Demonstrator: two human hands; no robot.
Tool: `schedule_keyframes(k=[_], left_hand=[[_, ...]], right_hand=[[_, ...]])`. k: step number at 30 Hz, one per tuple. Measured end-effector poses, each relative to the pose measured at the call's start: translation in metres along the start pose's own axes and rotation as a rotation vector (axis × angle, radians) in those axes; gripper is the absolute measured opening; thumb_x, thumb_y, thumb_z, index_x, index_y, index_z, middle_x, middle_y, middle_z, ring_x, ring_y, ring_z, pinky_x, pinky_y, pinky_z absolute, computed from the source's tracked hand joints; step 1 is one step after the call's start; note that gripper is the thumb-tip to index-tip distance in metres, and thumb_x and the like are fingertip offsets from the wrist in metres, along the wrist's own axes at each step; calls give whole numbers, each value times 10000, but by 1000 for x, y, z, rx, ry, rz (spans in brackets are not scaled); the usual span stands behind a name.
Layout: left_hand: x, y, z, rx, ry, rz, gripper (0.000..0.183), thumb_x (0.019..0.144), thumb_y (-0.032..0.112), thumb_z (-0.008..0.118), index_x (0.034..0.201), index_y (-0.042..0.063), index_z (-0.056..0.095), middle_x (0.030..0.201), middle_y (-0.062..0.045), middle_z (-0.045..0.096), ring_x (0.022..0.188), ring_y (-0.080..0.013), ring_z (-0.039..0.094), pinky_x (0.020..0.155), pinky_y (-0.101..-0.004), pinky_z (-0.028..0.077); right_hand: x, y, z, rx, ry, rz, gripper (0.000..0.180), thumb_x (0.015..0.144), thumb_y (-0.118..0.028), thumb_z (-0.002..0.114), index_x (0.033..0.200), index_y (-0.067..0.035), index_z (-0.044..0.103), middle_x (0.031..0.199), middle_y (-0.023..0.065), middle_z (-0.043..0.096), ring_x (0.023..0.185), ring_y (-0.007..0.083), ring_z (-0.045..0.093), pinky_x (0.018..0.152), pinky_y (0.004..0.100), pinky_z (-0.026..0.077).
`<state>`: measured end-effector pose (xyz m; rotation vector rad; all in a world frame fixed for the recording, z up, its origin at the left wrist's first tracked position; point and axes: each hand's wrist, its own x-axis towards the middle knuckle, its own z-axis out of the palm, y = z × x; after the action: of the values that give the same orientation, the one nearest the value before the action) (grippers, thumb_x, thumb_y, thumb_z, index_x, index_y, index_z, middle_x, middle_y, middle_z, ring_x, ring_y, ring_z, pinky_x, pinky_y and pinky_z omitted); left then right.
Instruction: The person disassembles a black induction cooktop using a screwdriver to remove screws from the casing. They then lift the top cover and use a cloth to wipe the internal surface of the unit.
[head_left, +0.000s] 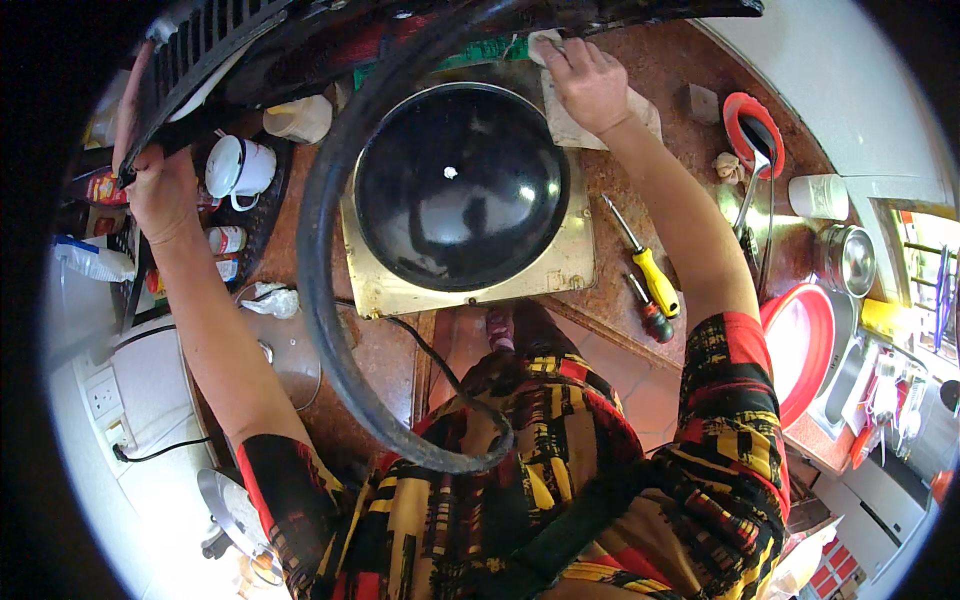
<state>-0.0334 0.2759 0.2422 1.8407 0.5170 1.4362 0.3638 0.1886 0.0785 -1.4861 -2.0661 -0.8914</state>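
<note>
My left hand (161, 195) grips the lower edge of a dark slatted housing (217, 52), held up at the top left. My right hand (589, 82) pinches a whitish folded cloth (546, 46) near the underside of that housing. Beneath my right wrist lies a beige cloth or sheet (637, 120). Before me a round, glossy black pan-like piece (457, 225) rests on a square metal plate (420, 296), with a small white spot near its middle. A thick black hose (322, 300) loops down close to the camera, partly covering the worktop.
Two screwdrivers, one yellow-handled (656, 281) and one black-and-red (656, 322), lie right of the plate. A white enamel mug (240, 169) and a beige cup (300, 120) stand left. Farther right are a red-rimmed bowl (776, 127), a red basin (799, 352) and a sink (840, 382).
</note>
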Motion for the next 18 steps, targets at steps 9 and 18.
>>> schedule_keyframes(k=[9, 18], left_hand=[[1, -7, -6, -60, -7, 2, 992, 629, 586, 735, 1305, -70, 426, 1374, -181, 413, 1284, -297, 389, 1077, -426, 294], [-1, -9, -10, -86, 45, 21, 920, 659, 561, 725, 1300, -40, 452, 1353, -164, 441, 1257, -303, 424, 1080, -438, 285]], right_hand=[[2, -26, 25, -74, -335, 144, 408, 770, -142, 530, 1170, -62, 541, 997, 143, 580, 847, 275, 614, 612, 408, 538], [3, -11, 17, 4, -464, 154, 296, 759, -125, 513, 1035, -44, 580, 992, 189, 603, 877, 325, 636, 628, 428, 545]])
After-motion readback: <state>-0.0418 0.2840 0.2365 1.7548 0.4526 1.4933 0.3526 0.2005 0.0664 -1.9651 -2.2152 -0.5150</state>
